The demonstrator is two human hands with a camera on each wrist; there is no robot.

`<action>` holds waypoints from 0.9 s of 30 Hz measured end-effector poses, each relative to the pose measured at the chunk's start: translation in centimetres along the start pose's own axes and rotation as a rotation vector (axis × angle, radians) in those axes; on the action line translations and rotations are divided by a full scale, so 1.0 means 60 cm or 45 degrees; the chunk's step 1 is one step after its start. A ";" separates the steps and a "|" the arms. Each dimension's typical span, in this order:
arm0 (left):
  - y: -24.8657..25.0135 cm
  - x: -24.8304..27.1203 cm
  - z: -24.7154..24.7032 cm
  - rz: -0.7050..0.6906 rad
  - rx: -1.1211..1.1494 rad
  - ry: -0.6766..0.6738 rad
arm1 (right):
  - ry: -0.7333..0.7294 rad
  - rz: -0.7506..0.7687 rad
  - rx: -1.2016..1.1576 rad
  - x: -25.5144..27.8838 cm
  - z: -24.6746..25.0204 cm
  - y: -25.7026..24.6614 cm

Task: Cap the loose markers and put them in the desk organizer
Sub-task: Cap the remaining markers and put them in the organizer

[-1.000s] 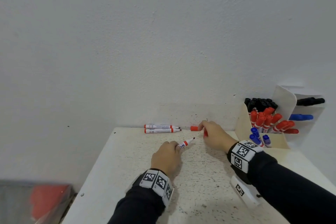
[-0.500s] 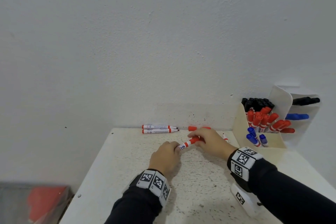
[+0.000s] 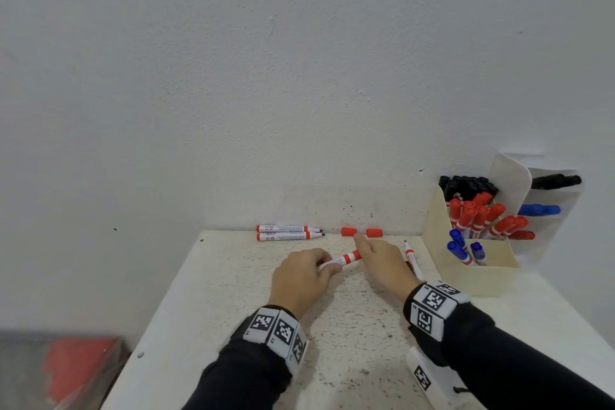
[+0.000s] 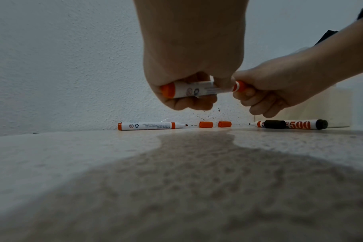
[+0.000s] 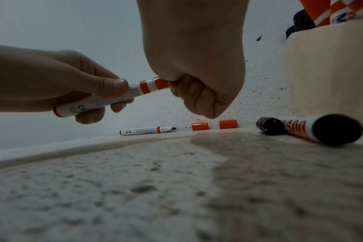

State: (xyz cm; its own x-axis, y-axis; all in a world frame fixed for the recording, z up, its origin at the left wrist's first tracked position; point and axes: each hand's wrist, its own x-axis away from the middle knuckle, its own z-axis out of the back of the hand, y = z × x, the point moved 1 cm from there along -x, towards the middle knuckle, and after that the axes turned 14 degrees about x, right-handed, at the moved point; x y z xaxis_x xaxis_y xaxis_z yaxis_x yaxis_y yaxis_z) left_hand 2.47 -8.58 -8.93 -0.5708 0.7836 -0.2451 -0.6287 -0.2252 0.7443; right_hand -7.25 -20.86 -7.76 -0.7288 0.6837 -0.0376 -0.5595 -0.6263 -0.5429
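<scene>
My left hand (image 3: 301, 273) grips the white barrel of a red marker (image 3: 346, 258) above the table. My right hand (image 3: 379, 260) holds the red cap (image 5: 161, 83) on that marker's tip end, with the fingers curled round it. Two uncapped red markers (image 3: 288, 232) lie side by side against the wall at the back. Two loose red caps (image 3: 348, 231) (image 3: 373, 232) sit to their right by the wall. An uncapped black marker (image 5: 313, 129) lies beside my right hand, with a black cap (image 4: 275, 124) next to it. The cream desk organizer (image 3: 466, 276) stands at the right.
The organizer holds several black, red and blue capped markers (image 3: 479, 213). The white speckled table (image 3: 233, 309) meets the white wall at the back. A white tagged block (image 3: 424, 376) lies under my right forearm. A blurred red thing (image 3: 76, 366) sits below the table's left edge.
My right hand left the caps by the wall with one red cap and brought it onto the tip of the marker held in my left hand. Both hands drew slightly nearer to me.
</scene>
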 end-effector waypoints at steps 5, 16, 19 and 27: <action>-0.007 -0.003 -0.005 0.024 0.143 -0.092 | -0.002 0.064 -0.103 0.003 -0.007 -0.005; -0.004 0.001 -0.003 0.102 0.205 -0.129 | -0.058 0.210 -0.222 0.003 -0.008 -0.005; -0.003 0.001 0.001 0.126 0.252 -0.069 | -0.039 0.200 -0.296 -0.003 -0.008 -0.004; -0.027 -0.047 0.047 0.043 -0.457 0.058 | 0.296 0.150 -0.616 -0.013 0.024 -0.008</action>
State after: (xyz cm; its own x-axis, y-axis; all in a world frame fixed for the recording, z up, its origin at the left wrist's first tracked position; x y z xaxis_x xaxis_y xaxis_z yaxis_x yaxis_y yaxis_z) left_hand 6.58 -8.79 -7.69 -0.6121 0.7477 -0.2576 -0.7501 -0.4457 0.4886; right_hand -6.98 -21.60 -6.26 -0.6388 0.7182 -0.2761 -0.1937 -0.4974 -0.8456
